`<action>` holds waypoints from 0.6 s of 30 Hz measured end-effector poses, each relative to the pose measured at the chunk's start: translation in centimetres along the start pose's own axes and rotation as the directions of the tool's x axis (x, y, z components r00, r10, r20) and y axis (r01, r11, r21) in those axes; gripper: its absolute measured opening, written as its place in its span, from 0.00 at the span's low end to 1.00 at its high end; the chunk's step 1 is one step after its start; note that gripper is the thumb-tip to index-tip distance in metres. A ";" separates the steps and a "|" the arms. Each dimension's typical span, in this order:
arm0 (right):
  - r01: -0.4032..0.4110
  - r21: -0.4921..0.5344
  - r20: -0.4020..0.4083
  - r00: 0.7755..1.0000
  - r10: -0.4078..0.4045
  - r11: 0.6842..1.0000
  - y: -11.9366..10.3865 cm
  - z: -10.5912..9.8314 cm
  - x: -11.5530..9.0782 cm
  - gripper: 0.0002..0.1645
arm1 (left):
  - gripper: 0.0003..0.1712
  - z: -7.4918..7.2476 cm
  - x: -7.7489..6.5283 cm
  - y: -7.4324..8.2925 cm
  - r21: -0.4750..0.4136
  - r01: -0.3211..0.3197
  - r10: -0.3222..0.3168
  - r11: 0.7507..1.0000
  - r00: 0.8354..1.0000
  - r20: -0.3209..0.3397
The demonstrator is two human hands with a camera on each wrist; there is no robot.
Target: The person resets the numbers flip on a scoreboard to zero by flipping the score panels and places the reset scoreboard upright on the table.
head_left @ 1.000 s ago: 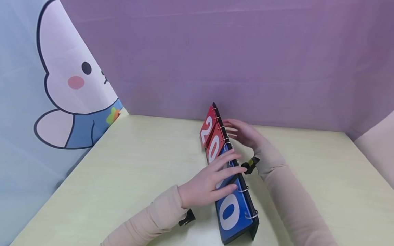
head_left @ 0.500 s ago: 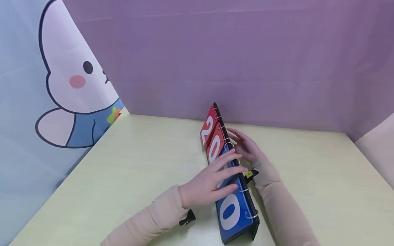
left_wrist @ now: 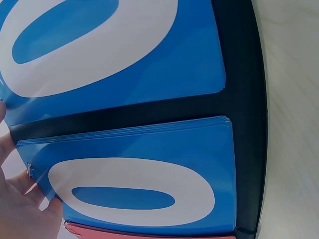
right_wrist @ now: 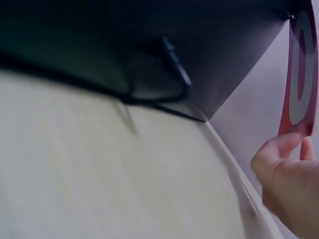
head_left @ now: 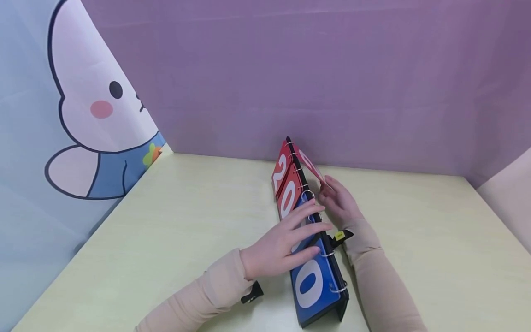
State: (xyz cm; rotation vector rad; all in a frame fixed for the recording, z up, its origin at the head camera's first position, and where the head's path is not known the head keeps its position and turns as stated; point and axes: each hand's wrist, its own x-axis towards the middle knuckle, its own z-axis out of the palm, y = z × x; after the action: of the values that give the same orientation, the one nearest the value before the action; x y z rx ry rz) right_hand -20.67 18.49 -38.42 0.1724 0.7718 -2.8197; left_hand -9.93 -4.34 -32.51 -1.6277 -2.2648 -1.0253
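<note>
A flip scoreboard (head_left: 305,180) with a black tent-shaped frame stands on the table, its top edge running away from me. Red cards showing 2 (head_left: 280,169) and 0 (head_left: 288,199) hang at its far part, blue 0 cards (head_left: 309,283) at the near part. My left hand (head_left: 282,246) lies over the blue cards, fingers spread and reaching the ringed top edge. Behind the board, on its right side, my right hand (head_left: 341,203) pinches the lower end of a red card (right_wrist: 301,64) marked with a white 0, swung out from the frame.
The pale table (head_left: 199,207) extends to both sides of the board. A purple backdrop (head_left: 332,83) rises close behind its far end, and a blue cloth (head_left: 25,161) with a cartoon rabbit hangs at left. Dark straps (head_left: 252,293) sit at my wrists.
My right hand moved back toward me along the board's rear side and took hold of a red card, which now swings out to the right. My left hand stays in place.
</note>
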 end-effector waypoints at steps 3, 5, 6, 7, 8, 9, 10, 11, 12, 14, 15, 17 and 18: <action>0.018 -0.064 0.002 1.000 -0.018 0.998 -0.2 0.1 -0.1 0.05 | 0.24 0.0 0.1 0.0 -0.002 0.003 -0.003 1.000 1.000 0.000; 0.026 -0.124 -0.038 0.999 -0.031 0.992 -0.2 0.2 -0.2 0.03 | 0.24 0.0 0.1 0.0 -0.004 0.005 -0.005 1.000 1.000 0.001; 0.026 -0.164 -0.067 0.997 -0.038 0.986 -0.2 0.3 -0.2 0.03 | 0.24 0.0 0.1 0.0 -0.006 0.006 -0.006 1.000 1.000 0.002; 0.020 -0.199 -0.100 0.994 -0.041 0.980 -0.1 0.4 -0.2 0.03 | 0.24 0.0 0.1 0.0 -0.008 0.008 -0.007 1.000 1.000 0.004; 0.018 -0.254 -0.132 0.990 -0.053 0.967 -0.1 0.5 -0.1 0.03 | 0.24 0.0 0.1 0.0 -0.011 0.011 -0.011 1.000 1.000 0.006; 0.018 -0.318 -0.157 0.985 -0.072 0.948 -0.1 0.6 -0.1 0.04 | 0.24 0.0 0.1 0.0 -0.013 0.014 -0.014 1.000 1.000 0.007; 0.019 -0.383 -0.181 0.979 -0.095 0.923 -0.1 0.8 -0.1 0.05 | 0.24 0.0 0.1 0.0 -0.015 0.019 -0.018 1.000 1.000 0.010; 0.018 -0.460 -0.201 0.972 -0.124 0.888 -0.2 0.9 0.0 0.06 | 0.24 -0.1 0.1 0.1 -0.016 0.022 -0.022 1.000 1.000 0.012; 0.019 -0.528 -0.213 0.965 -0.154 0.849 -0.2 1.1 0.0 0.08 | 0.24 -0.1 0.1 0.1 -0.014 0.026 -0.026 1.000 1.000 0.015; 0.011 -0.656 -0.237 0.947 -0.219 0.755 -0.2 1.5 0.0 0.12 | 0.25 -0.1 0.1 0.1 -0.014 0.037 -0.037 0.999 0.999 0.021; 0.005 -0.705 -0.245 0.937 -0.250 0.710 -0.2 1.7 0.0 0.14 | 0.25 -0.2 0.1 0.2 -0.016 0.043 -0.043 0.999 0.999 0.024; -0.004 -0.763 -0.252 0.923 -0.291 0.646 -0.2 2.1 0.0 0.20 | 0.25 -0.2 0.2 0.2 -0.019 0.052 -0.052 0.998 0.998 0.029; -0.006 -0.781 -0.250 0.919 -0.305 0.624 -0.3 2.2 0.0 0.23 | 0.25 -0.3 0.2 0.2 -0.018 0.056 -0.055 0.998 0.998 0.031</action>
State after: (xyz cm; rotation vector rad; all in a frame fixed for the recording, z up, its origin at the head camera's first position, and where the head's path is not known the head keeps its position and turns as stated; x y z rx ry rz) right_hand -20.86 17.58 -36.41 0.5032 2.0960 -2.3139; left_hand -9.91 -4.30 -32.13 -1.6069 -2.3396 -1.0442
